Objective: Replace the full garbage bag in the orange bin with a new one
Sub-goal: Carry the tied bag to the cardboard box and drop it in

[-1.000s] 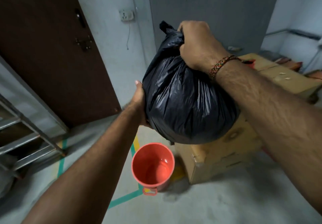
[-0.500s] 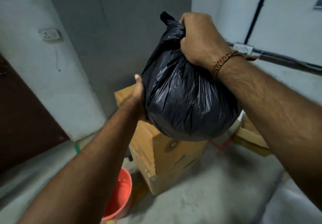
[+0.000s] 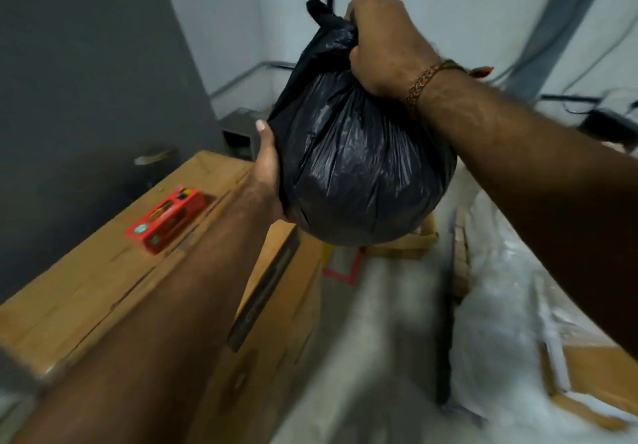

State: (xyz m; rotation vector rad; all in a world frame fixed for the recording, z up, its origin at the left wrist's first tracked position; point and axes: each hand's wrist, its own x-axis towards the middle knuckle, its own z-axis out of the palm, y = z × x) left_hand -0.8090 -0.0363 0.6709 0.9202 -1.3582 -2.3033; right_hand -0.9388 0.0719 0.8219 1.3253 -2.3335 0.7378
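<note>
Change: orange bin has gone from view; cardboard box (image 3: 103,271) with red carton (image 3: 165,219) now lying below.
Right hand (image 3: 383,43): clenching garbage bag (image 3: 359,167) neck.
Left hand (image 3: 267,171): cupping bag's side, aloft.

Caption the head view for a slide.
Right hand grips black garbage bag neck, left hand steadies its side.

Both arms reach forward at chest height. The right hand (image 3: 386,43) is fisted, knuckles up, fingers curled tight around the gathered neck of the black bag (image 3: 362,167). The left hand (image 3: 267,164) cups the bag's lower left side, thumb pointing up.
</note>
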